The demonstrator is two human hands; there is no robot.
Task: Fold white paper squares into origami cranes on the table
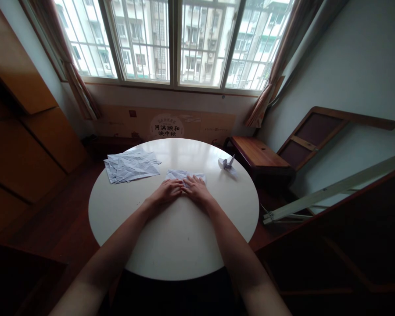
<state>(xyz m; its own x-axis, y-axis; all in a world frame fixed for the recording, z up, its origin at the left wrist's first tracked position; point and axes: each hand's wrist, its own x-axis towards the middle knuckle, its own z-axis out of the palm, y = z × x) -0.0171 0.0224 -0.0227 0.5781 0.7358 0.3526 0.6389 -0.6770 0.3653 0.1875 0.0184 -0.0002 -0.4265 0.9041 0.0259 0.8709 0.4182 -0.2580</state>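
A creased sheet of white paper (177, 174) lies on the round white table in front of me, its near edge covered by my fingers. My left hand (167, 190) is closed over the sheet's near left part, fingers bent and pressed together. Beside it, almost touching, my right hand (196, 188) grips the near right part of the same sheet, its fingers lying on top. Both thumbs are hard to make out. Over to the right stands a folded paper crane (227, 163). To the left rests a stack of creased paper sheets (131, 166).
The round white table (177, 241) has a curved edge near my body. Beyond it at the right is a low wooden bench (260, 151). A wooden cabinet (29, 145) stands at the left. A long printed box (118, 120) lies under the barred window.
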